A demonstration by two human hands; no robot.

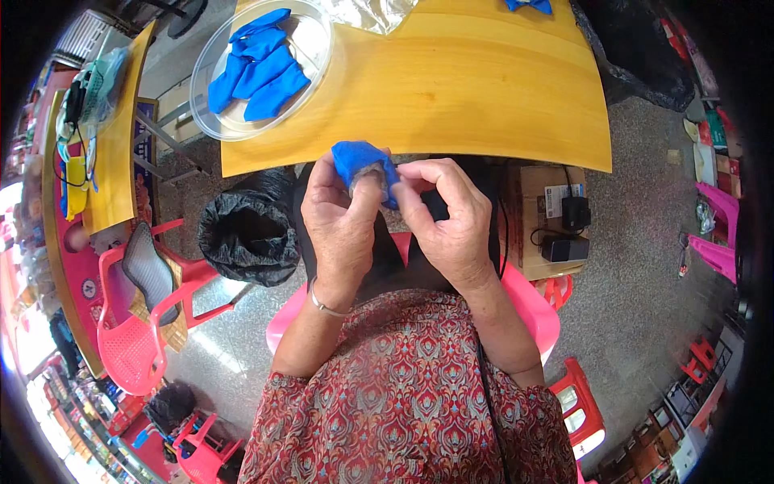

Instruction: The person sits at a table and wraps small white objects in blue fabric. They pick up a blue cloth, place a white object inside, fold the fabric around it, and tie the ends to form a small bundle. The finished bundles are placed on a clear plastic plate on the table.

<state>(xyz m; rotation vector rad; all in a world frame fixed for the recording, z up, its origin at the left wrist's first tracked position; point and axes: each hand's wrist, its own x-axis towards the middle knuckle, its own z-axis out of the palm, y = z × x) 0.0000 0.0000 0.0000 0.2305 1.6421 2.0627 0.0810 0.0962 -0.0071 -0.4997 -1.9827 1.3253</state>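
Note:
Both my hands hold a small blue cloth piece (355, 159) just off the near edge of the yellow table (468, 89). My left hand (340, 230) grips it from the left, the thumb pressing a greyish, clear-looking part I cannot make out. On its right side, the thumb and forefinger of my right hand (453, 222) pinch together at the blue edge. Beyond my left hand, a round clear plastic tub (310, 36) on the table contains several folded blue cloth pieces (276, 87). Another blue piece (530, 6) lies at the table's far side.
Left of my legs stands a bin lined with a black bag (248, 234), near a red plastic chair (133, 347). A cardboard box (532, 198) with black devices is at right. Silvery plastic wrapping (371, 12) lies beside the tub; a black bag (645, 64) hangs past the table's right edge.

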